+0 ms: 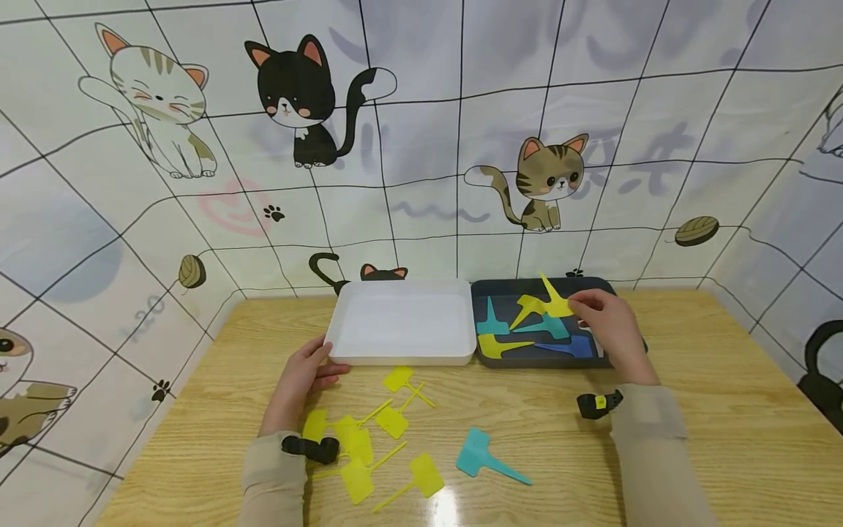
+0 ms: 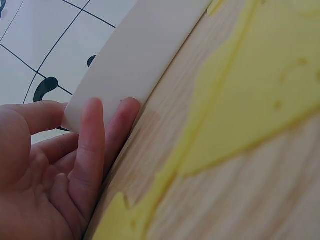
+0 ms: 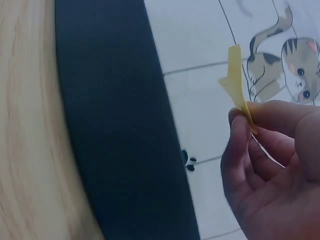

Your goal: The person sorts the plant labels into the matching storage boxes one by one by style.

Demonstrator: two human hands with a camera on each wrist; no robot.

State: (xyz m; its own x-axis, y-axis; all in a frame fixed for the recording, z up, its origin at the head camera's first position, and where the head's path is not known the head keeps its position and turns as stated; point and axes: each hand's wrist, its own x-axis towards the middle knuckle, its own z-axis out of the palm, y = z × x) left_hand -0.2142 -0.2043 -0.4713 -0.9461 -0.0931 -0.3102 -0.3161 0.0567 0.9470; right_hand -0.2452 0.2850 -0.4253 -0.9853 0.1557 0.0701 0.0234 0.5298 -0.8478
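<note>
Thumb and forefinger of my right hand (image 1: 609,329) pinch a yellow T-shaped plant label (image 1: 558,301) by its broad head, stem pointing up, over the dark tray (image 1: 546,362). The right wrist view shows this label (image 3: 235,80) nearly edge-on. Beneath it in the tray lie yellow labels (image 1: 494,347), teal labels (image 1: 490,322) and a blue label (image 1: 576,347); my hand hides part of the right end. My left hand (image 1: 306,377) holds the front left corner of the white tray (image 1: 402,360), with fingertips (image 2: 92,112) against its outer wall.
Several yellow labels (image 1: 358,479) lie scattered and overlapping on the wooden table (image 1: 560,498), in front of the white tray and by my left wrist. One teal label (image 1: 476,454) lies right of them. A cat-patterned cloth (image 1: 428,146) hangs behind the trays.
</note>
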